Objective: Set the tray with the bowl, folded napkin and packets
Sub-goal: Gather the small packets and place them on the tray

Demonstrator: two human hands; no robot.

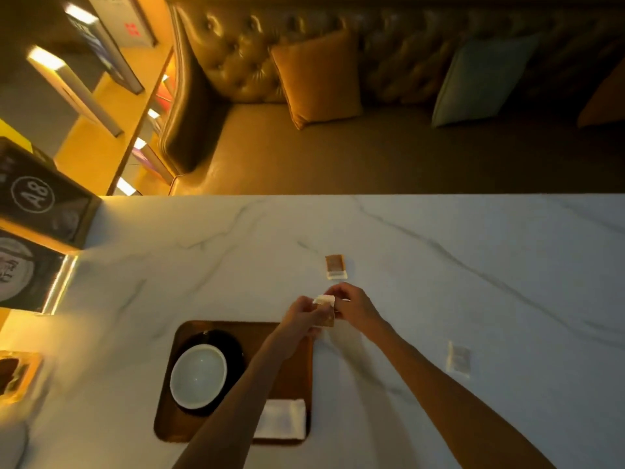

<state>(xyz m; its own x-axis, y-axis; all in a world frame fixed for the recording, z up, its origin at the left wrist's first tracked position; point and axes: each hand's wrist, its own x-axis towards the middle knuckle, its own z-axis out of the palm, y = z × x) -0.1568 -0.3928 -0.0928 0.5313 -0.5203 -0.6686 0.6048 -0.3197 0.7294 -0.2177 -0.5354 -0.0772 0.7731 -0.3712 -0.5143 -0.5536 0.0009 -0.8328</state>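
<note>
A brown tray lies on the marble table. On it a white bowl sits on a dark plate, and a folded white napkin lies at the tray's near right corner. My left hand and my right hand meet just past the tray's far right corner and together pinch a small packet, white at the top and brown below. A brown packet lies on the table just beyond my hands. A pale packet lies to the right of my right forearm.
A padded bench with an orange cushion and a pale cushion runs along the table's far edge. Dark sign boards stand at the table's left end. A glass holder sits at the left edge.
</note>
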